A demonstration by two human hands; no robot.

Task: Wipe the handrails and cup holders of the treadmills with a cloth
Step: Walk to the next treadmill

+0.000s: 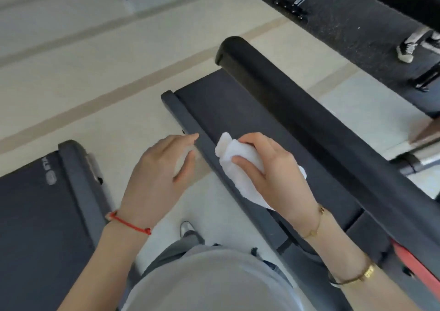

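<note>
A white cloth [240, 168] was gripped in the right hand [273, 170], thumb and fingers curled round it, and was held above the dark belt [228, 106] of a treadmill, just beside its grey side rail [188, 122]. Whether the cloth touched the belt could not be told. The left hand [157, 175] was held loose with fingers relaxed, nothing grasped, its fingertips near the same side rail. A black padded handrail [309, 110] was seen running diagonally to the right of the right hand, apart from the cloth. A red string [131, 225] was worn on the left wrist and gold bracelets [314, 225] on the right. A second treadmill [35, 215] was seen at lower left. The pale tiled floor [95, 77] lay between the two machines.
</note>
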